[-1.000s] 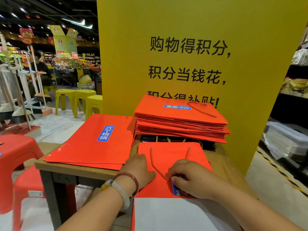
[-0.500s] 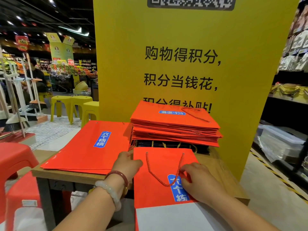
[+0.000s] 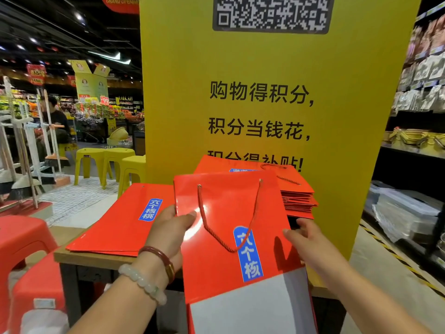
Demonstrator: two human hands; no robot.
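- Far to my left, red plastic stools stood on the floor beside the brown wooden surface. Yellow plastic stools stood farther back.
- On the left part of the surface lay a low pile of flat red paper bags, the top one face up with its blue label showing. I judged this to be the finished part of the work, and it was only a few bags deep.
- My left hand, with two bead bracelets at the wrist, gripped the left edge of the glossy red paper bag with a blue label. The thumb was on the front and the fingers were curled behind.
- That bag was folded flat and held up between my hands, in front of me and over the near edge of the surface. Its twisted red cord handle hung in a loop down the front, and a white panel showed at its near end.
- My right hand held the bag's right edge, with the thumb touching the front and the fingers reaching round behind it.
- Behind the bag, at the rear right, sat a tall stack of red paper bags against the yellow printed board. By my reckoning most of the job was left: this bag was not yet set down, and the stack was far thicker than the pile.
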